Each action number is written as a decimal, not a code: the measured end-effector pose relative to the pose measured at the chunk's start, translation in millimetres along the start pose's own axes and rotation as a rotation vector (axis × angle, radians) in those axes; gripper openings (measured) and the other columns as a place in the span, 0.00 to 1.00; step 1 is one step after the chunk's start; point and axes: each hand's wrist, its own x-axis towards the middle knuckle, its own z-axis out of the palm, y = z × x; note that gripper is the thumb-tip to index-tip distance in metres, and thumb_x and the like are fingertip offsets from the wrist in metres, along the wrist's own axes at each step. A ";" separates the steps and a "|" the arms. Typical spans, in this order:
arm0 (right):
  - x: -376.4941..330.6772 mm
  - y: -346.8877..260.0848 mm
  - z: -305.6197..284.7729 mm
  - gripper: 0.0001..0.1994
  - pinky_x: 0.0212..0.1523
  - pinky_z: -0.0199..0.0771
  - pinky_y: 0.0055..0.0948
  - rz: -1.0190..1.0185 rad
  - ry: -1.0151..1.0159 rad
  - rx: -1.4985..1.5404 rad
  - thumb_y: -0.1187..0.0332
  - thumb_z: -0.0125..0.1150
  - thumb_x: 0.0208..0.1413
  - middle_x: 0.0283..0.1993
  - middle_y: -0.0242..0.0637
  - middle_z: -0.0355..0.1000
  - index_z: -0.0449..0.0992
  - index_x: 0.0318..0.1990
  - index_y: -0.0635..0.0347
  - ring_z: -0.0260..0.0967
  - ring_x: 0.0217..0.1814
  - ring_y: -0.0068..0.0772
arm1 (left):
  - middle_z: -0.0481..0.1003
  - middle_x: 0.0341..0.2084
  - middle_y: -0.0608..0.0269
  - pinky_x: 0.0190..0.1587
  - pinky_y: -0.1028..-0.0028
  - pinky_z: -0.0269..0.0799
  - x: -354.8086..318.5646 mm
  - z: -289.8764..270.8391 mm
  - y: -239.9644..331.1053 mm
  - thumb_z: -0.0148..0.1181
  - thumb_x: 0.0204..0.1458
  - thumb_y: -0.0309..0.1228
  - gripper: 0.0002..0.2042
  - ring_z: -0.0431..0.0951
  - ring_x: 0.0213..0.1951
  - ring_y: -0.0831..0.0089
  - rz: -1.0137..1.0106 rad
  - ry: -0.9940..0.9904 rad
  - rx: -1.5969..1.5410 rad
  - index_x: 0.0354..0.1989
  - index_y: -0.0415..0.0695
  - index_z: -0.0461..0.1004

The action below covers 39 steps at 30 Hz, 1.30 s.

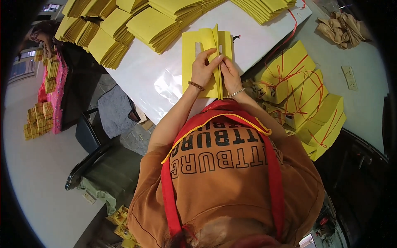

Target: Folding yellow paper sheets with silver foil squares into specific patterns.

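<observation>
A yellow folded paper piece (189,56) lies at the near edge of the white table, with greyish strips on either side of a raised middle fold. My left hand (202,69), a beaded bracelet at its wrist, is closed with thumb and fingers pinching that fold. From the other side, my right hand (230,77) presses against the same upright fold, its fingertips meeting those of the left. A bangle sits on the right wrist. The fold stands up between both hands and runs toward my body. Parts of the fingers hide each other.
Stacks of folded yellow paper (153,25) cover the far side of the white table (142,84). At right are yellow paper bags (289,78) with red cords, and crumpled brown paper (341,29). A chair (109,165) stands at left. Another person's hand (49,50) shows far left.
</observation>
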 end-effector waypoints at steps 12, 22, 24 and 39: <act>-0.6 -4.5 -0.5 0.20 0.55 0.57 0.20 0.021 -0.045 0.137 0.67 0.43 0.61 0.55 0.35 0.63 0.59 0.58 0.65 0.59 0.55 0.23 | 0.69 0.33 0.64 0.31 0.81 0.63 -0.5 -2.8 -6.2 0.59 0.49 0.36 0.18 0.65 0.29 0.81 -0.078 -0.066 -0.207 0.45 0.37 0.71; -1.4 0.1 0.1 0.19 0.51 0.60 0.19 0.009 -0.019 0.165 0.66 0.43 0.60 0.51 0.36 0.66 0.61 0.57 0.65 0.62 0.51 0.22 | 0.70 0.21 0.69 0.27 0.82 0.64 -3.0 -3.0 -2.0 0.54 0.52 0.29 0.07 0.66 0.24 0.84 -0.098 -0.015 -0.268 0.31 0.37 0.71; 0.0 3.1 0.4 0.19 0.52 0.60 0.20 -0.004 -0.014 0.152 0.66 0.43 0.60 0.51 0.36 0.66 0.61 0.57 0.65 0.62 0.51 0.23 | 0.70 0.21 0.69 0.26 0.81 0.63 -2.0 -2.5 -1.7 0.54 0.52 0.30 0.07 0.66 0.23 0.84 -0.101 -0.020 -0.304 0.30 0.37 0.71; 2.7 9.9 0.9 0.18 0.52 0.61 0.23 -0.067 0.007 0.035 0.65 0.45 0.59 0.51 0.40 0.68 0.63 0.55 0.62 0.64 0.52 0.27 | 0.72 0.39 0.53 0.44 0.74 0.66 -3.9 0.9 -4.8 0.53 0.51 0.30 0.13 0.72 0.41 0.68 0.012 0.027 -0.107 0.44 0.38 0.72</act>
